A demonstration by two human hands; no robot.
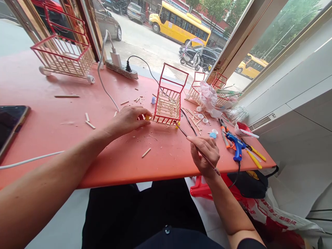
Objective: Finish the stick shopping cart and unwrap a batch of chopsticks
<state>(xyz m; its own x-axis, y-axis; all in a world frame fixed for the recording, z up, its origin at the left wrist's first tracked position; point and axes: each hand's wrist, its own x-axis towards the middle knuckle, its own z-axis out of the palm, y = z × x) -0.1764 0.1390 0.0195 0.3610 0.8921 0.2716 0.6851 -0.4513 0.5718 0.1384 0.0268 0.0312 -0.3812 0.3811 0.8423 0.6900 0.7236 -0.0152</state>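
Observation:
A small stick-built cart (167, 105) stands upright on the table, its top rim and tall back frame coloured red and its slats bare wood. My left hand (131, 119) pinches the yellow wheel (147, 118) at the cart's near left corner with thumb and fingertips. In my right hand (206, 152) is a thin paintbrush (199, 151), held like a pen. Its tip meets the cart's lower front edge near the right corner, beside another yellow wheel (177, 125). A blue wheel (153, 100) shows at the far left corner.
A larger cart (64, 57) stands back left near a power strip (121, 70). A phone (11, 126) lies left. To the right are a blue glue gun (236, 145), pliers (223, 133), a paint cup (242, 129) and more carts (194, 90). Stick pieces (146, 152) and cables lie about.

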